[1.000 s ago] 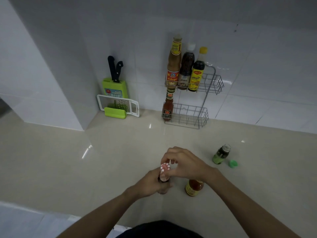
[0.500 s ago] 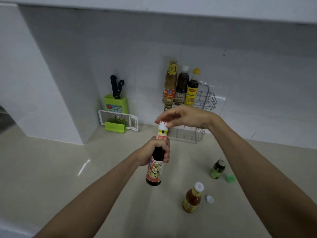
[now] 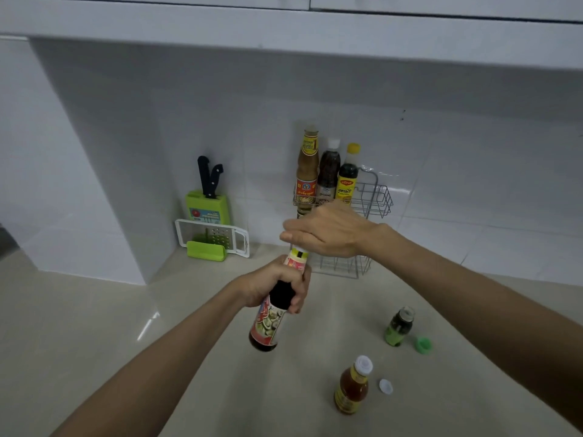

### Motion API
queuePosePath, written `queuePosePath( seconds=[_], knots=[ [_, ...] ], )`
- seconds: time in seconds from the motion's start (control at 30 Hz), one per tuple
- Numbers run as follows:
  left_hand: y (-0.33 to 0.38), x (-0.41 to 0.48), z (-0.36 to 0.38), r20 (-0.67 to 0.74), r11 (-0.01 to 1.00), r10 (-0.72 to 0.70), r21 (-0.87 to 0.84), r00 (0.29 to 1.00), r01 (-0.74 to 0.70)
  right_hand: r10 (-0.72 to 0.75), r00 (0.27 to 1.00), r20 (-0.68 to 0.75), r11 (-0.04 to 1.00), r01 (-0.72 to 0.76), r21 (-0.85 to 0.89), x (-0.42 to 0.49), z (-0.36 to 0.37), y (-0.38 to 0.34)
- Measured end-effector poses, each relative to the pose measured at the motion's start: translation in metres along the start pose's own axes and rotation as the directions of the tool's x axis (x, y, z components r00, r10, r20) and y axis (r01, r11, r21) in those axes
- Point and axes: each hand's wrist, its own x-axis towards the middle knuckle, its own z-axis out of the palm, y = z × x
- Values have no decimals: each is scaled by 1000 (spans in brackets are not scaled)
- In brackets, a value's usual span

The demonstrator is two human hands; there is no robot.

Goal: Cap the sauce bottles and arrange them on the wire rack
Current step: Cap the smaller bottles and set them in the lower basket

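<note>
Both hands [image 3: 277, 287] on dark bottle [image 3: 269, 313]

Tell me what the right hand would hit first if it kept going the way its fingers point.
The right hand points leftward over the held bottle. That line looks free until the knife block and slicer, though these probably sit farther back; depth is unclear.

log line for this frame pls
phase: capping | left hand: holds dark sauce bottle aloft | right hand: on its cap | counter: green bottle, amber bottle | wire rack: bottles on top tier
</note>
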Motion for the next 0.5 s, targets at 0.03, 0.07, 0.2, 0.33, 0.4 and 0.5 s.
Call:
queuePosePath(
  seconds=[0.03, 0.07, 0.2, 0.33, 0.4, 0.5],
  knots=[
    [0, 2, 1, -82, 998, -15, 66, 997, 20, 29, 1000, -1, 998, -29, -57, -1, 3, -2],
    [-2, 7, 4, -219, 986, -8, 158, 976, 43, 118, 993, -20, 987, -120, -105, -1, 8, -4],
    [-13, 23, 7, -576, 933, 141, 348, 805, 86, 547, 836, 44, 837, -545, -55, 4, 27, -6],
    [-4, 21, -2, -312, 984, 42, 175, 949, 14, 460, 868, 184, 837, -494, 236, -1, 12, 10],
    [1, 24, -5, -281, 983, 58, 182, 958, -6, 408, 905, 121, 821, -422, 384, -5, 5, 22],
    [4, 29, -4, -284, 978, 66, 209, 956, -6, 343, 934, 95, 790, -342, 509, -7, 4, 31]
  ],
)
